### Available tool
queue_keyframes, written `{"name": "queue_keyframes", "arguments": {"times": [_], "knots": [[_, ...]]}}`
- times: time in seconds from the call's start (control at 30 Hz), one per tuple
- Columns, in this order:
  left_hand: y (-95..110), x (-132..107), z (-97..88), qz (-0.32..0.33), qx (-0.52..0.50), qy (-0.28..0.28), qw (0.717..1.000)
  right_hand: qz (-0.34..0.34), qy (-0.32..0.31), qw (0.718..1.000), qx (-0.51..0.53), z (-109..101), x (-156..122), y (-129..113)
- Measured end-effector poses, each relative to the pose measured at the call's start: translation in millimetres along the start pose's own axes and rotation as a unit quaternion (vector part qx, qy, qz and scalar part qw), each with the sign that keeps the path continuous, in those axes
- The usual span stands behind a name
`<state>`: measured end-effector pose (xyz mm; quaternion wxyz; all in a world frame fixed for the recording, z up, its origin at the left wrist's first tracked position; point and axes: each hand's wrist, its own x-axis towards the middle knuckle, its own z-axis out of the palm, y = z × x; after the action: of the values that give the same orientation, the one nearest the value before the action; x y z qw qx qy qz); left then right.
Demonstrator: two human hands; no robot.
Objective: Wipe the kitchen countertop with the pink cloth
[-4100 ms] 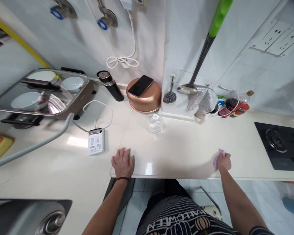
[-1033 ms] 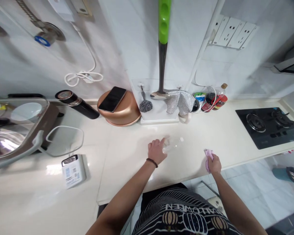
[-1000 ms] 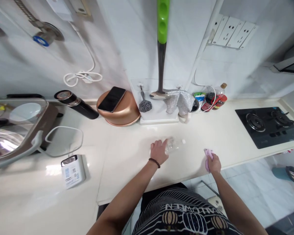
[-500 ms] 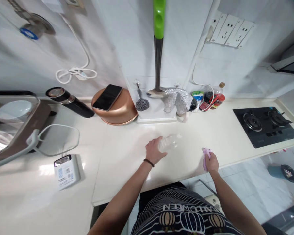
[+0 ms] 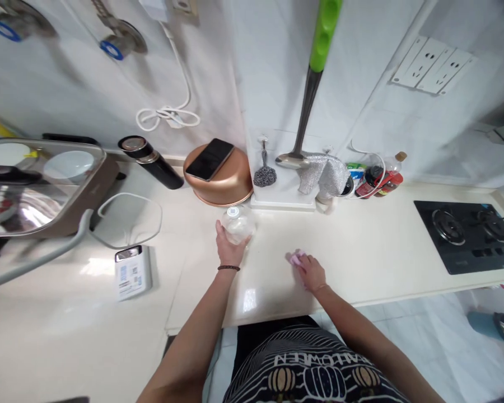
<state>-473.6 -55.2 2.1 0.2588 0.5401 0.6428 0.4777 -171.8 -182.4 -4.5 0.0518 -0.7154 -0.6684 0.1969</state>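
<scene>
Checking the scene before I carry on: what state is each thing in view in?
Clear bottle: capped, gripped by the left hand
Pink cloth: crumpled, held in the right hand
Copper-coloured pot: apparently upside down
Phone: screen dark, lying on the copper-coloured pot
Flask: upright, capped
Electric pan: lid on, bowls inside
Wall cable: bundled in loops
Stove: no flame visible
Scrubber: hanging
Green-handled spoon: bowl end down
Wall valves: cannot tell

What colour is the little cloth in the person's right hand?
The cloth is pale pinkish purple. It shows in the head view, bunched in the right hand.
</scene>
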Motion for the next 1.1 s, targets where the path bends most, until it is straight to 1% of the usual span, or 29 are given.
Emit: {"name": "queue_keyframes", "arguments": {"times": [0.03,0.07,0.1,0.13,0.2,0.27,0.33,0.37,0.4,0.43,0.47,0.53,0.63,0.67,0.73,0.77,0.8,0.83,0.87,0.9,0.93,1.0,1.03,1.1], "knots": [[-4.4,-7.2,-9.7,0.002,0.023,0.005,1.0,-0.005,-0.007,1.0,-0.003,-1.3,3.8,-0.4],[-10.0,-16.7,-21.5,0.012,0.061,0.002,0.998,0.014,-0.007,1.0,-0.006,-6.1,7.0,5.6],[-16.6,-28.4,-34.9,0.021,0.096,-0.003,0.995,0.056,0.0,0.998,-0.009,-14.5,10.0,17.3],[-24.1,-42.0,-49.2,0.029,0.134,-0.012,0.99,0.116,0.012,0.993,-0.014,-25.9,12.7,33.6],[-39.4,-72.8,-77.7,0.026,0.202,-0.023,0.979,0.25,0.04,0.967,-0.021,-54.8,17.2,72.8],[-52.2,-102.9,-100.5,0.016,0.254,-0.028,0.967,0.324,0.051,0.944,-0.027,-84.5,20.5,109.3],[-60.5,-126.3,-113.9,0.02,0.29,-0.036,0.956,0.367,0.055,0.928,-0.032,-106.6,24.3,131.2],[-62.8,-134.3,-117.1,0.026,0.303,-0.04,0.952,0.382,0.057,0.922,-0.034,-112.8,27.7,134.4],[-64.2,-139.9,-118.3,0.033,0.313,-0.042,0.948,0.391,0.059,0.918,-0.036,-115.1,32.7,131.9],[-64.8,-143.1,-118.2,0.04,0.32,-0.041,0.946,0.392,0.061,0.917,-0.037,-113.3,39.5,123.7],[-65.0,-144.6,-117.3,0.045,0.326,-0.039,0.944,0.382,0.062,0.921,-0.037,-107.5,48.1,110.0],[-65.2,-144.2,-114.8,0.05,0.332,-0.034,0.941,0.333,0.058,0.941,-0.031,-85.4,68.0,68.5],[-66.9,-141.9,-113.5,0.051,0.333,-0.039,0.941,0.206,0.032,0.978,-0.012,-36.4,90.7,-13.6],[-67.7,-141.6,-113.7,0.048,0.333,-0.041,0.941,0.166,0.019,0.986,-0.004,-19.9,93.5,-40.8],[-69.5,-141.9,-114.4,0.042,0.334,-0.041,0.941,0.047,-0.015,0.999,-0.002,7.3,92.1,-85.4],[-70.2,-142.2,-114.7,0.04,0.335,-0.041,0.94,-0.005,-0.031,1.0,-0.004,16.2,89.3,-100.0],[-70.9,-142.6,-114.8,0.041,0.336,-0.04,0.94,-0.041,-0.044,0.998,-0.005,21.4,86.2,-108.0],[-71.5,-143.0,-114.9,0.042,0.337,-0.04,0.94,-0.054,-0.052,0.997,-0.006,22.6,83.5,-108.9],[-72.1,-143.3,-114.8,0.043,0.338,-0.04,0.939,-0.044,-0.054,0.998,-0.006,19.8,81.9,-102.8],[-72.5,-143.5,-114.7,0.044,0.339,-0.038,0.939,-0.019,-0.049,0.999,-0.008,13.1,81.4,-90.3],[-72.9,-143.7,-114.6,0.044,0.339,-0.036,0.939,0.02,-0.039,0.999,-0.012,3.1,81.9,-72.5],[-73.6,-144.1,-114.3,0.047,0.339,-0.033,0.939,0.108,-0.005,0.994,-0.025,-24.2,83.9,-27.5],[-73.9,-144.3,-114.3,0.049,0.339,-0.032,0.939,0.162,0.015,0.986,-0.034,-39.4,84.3,-3.9],[-74.5,-144.6,-114.3,0.053,0.338,-0.03,0.939,0.235,0.046,0.97,-0.05,-67.1,82.3,37.3]]}}
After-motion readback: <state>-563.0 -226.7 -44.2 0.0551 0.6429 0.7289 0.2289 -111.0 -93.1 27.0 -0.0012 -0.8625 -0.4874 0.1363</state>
